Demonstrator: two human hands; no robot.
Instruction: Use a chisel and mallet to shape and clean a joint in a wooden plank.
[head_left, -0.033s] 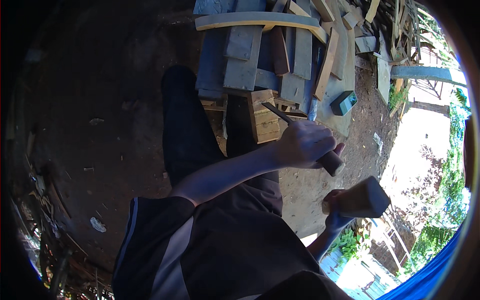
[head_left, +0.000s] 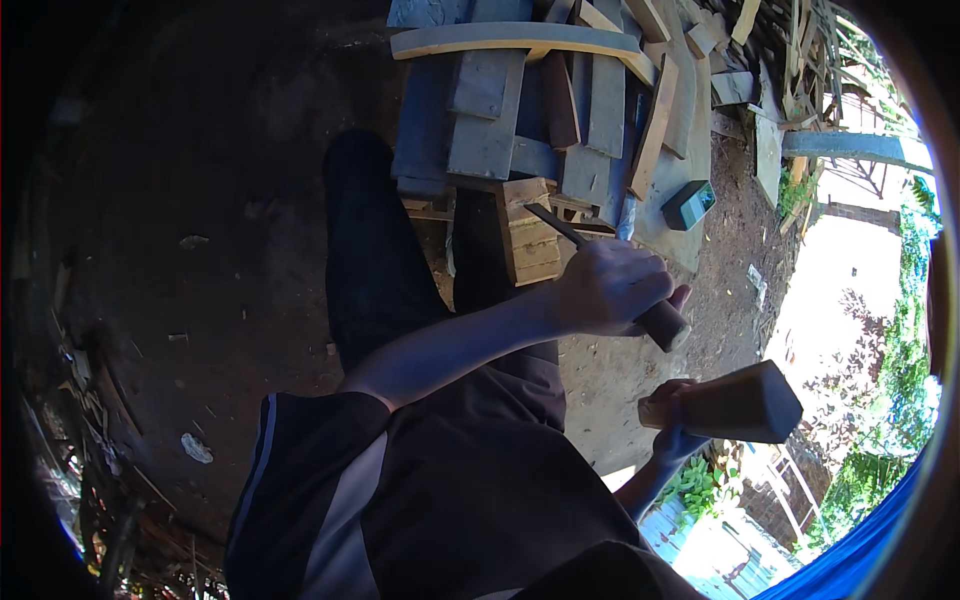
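My left hand [head_left: 612, 290] is closed round a chisel [head_left: 664, 326]. Its handle end sticks out toward the lower right, while the narrow blade reaches up and left to a notched wooden block [head_left: 530, 236]. The blade tip appears over the block's upper part; whether it touches the wood I cannot tell. Lower right, my right hand [head_left: 676, 418] grips a wooden mallet [head_left: 748, 402] by its narrow end. The mallet's broad head points right, apart from the chisel handle.
Beyond the block lies a pile of boards [head_left: 485, 140], with a long curved plank [head_left: 515, 38] across it. A small dark green box [head_left: 688, 206] stands on a board at the pile's right. Sticks [head_left: 800, 60] are heaped far right. My dark-trousered leg [head_left: 365, 230] stretches left of the block.
The mallet in my right hand has swung slightly right, away from the chisel handle. My left hand and the chisel have hardly moved.
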